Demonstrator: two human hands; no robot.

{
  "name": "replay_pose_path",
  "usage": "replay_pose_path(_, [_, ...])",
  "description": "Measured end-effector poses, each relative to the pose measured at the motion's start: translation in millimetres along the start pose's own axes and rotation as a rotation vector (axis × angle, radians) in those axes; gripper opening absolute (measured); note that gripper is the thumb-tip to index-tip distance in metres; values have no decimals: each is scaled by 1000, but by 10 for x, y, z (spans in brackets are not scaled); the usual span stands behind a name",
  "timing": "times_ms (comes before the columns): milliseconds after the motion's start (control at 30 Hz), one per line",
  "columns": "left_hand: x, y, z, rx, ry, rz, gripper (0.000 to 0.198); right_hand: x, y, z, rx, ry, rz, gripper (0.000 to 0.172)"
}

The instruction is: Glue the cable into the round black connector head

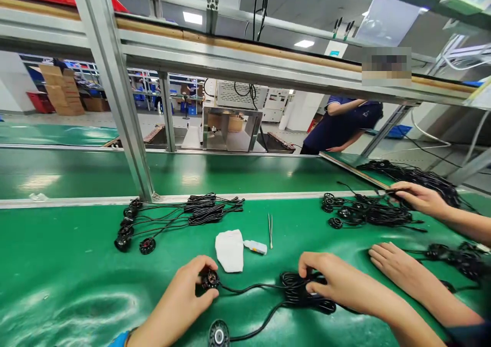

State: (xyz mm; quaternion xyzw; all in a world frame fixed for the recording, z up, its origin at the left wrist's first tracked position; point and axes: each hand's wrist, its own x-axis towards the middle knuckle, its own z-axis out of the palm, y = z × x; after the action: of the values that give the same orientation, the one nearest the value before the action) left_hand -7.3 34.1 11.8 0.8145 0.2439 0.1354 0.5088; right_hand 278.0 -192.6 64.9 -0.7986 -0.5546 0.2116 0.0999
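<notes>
My left hand (187, 291) pinches a small round black part (210, 280) between thumb and fingers. A black cable (253, 287) runs from that part to a coiled cable bundle (293, 288). Over the bundle, my right hand (326, 278) curls its fingers and thumb around the coil. A second round black disc (219, 333), with a pale centre, lies on the green mat near the bottom edge, its own cable leading to the same bundle area. Just beyond my hands are a white cloth or paper (229, 251), a small white bottle (255, 247) and thin swab-like sticks (270, 232).
Several corded black parts (199, 209) lie at the left rear, with another pile (368, 211) at the right. A co-worker's hands (416, 199) work beside me on the right. A metal post (115, 91) rises at the left. Another person (341, 122) stands beyond the bench.
</notes>
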Motion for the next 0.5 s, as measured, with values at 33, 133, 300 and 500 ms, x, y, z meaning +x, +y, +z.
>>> replay_pose_path(33, [12, -22, 58, -52, 0, -14, 30, 38, -36, 43, 0, 12, -6, 10])
replay_pose_path(133, [36, -72, 150, -213, 14, -55, 35, 224, -317, 157, 25, 100, -108, 10])
replay_pose_path(300, [42, -98, 188, -446, 71, -74, 46, 536, -894, 456, 87, 116, -298, 22])
replay_pose_path(500, [44, -74, 212, -619, 97, -8, 34, 695, -936, 964, 238, 195, -400, 22])
